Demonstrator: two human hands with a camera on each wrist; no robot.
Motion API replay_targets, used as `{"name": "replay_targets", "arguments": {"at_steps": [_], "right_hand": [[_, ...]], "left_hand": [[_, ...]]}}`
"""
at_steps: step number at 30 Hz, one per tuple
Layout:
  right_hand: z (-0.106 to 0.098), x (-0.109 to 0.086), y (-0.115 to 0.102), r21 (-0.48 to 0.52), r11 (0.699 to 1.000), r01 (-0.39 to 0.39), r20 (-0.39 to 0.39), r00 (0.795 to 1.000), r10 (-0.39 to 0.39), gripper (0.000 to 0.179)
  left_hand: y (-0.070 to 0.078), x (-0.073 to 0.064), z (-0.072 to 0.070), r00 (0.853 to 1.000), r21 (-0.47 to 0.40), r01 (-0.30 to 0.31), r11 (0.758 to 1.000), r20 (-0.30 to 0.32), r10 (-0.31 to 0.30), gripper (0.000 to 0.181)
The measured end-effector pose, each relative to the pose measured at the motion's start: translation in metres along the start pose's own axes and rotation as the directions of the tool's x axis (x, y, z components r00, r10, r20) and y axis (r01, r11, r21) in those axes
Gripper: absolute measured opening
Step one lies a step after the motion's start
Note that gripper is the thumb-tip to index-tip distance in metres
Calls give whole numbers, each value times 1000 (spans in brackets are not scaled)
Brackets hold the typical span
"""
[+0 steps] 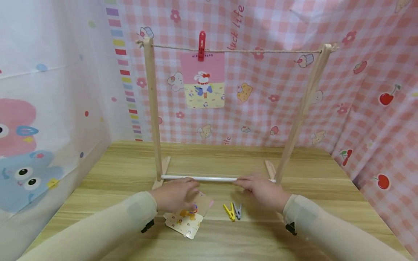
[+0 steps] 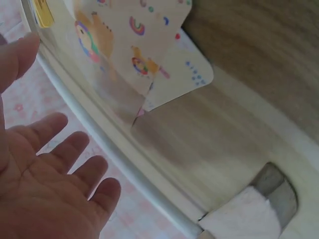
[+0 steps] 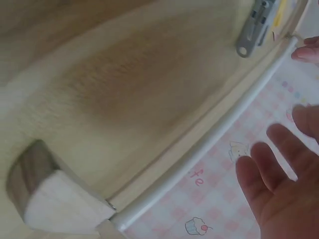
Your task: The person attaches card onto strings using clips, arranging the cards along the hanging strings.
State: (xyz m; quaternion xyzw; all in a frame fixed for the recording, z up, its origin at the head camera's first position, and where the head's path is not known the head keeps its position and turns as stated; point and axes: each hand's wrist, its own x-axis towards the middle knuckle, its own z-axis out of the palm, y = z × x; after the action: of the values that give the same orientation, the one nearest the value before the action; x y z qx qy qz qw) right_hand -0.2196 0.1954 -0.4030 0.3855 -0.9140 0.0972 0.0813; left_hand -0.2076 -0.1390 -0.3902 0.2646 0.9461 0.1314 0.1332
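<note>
My left hand hangs over a small pile of printed cards, its fingers spread and only loosely bent, as the left wrist view shows; nothing lies in the palm. The right hand is held at the right end of a white rod, fingers relaxed, holding nothing. Between the hands lie a yellow clothespin and a grey clothespin, side by side. A red clothespin clips a pink and yellow rabbit card to a string above.
The string runs between a left wooden post and a right wooden post, joined low down by the rod. Each post stands on a wooden foot. A wood-grain table carries everything, with a checked pink cloth behind.
</note>
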Motion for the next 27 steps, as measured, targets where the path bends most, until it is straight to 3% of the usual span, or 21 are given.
{"name": "replay_targets", "arguments": {"at_steps": [4,11,27], "right_hand": [[2,-5,-2,33,998,49,74,996,-52,39],[6,-12,-2,56,998,35,193,980,-46,37],[18,-14,-1,35,997,75,203,976,-81,43]], "left_hand": [[-1,1,4,999,-8,8,1000,50,-8,90],[-4,4,11,994,-15,51,999,94,-50,94],[-1,6,16,997,10,62,998,51,-63,87]]}}
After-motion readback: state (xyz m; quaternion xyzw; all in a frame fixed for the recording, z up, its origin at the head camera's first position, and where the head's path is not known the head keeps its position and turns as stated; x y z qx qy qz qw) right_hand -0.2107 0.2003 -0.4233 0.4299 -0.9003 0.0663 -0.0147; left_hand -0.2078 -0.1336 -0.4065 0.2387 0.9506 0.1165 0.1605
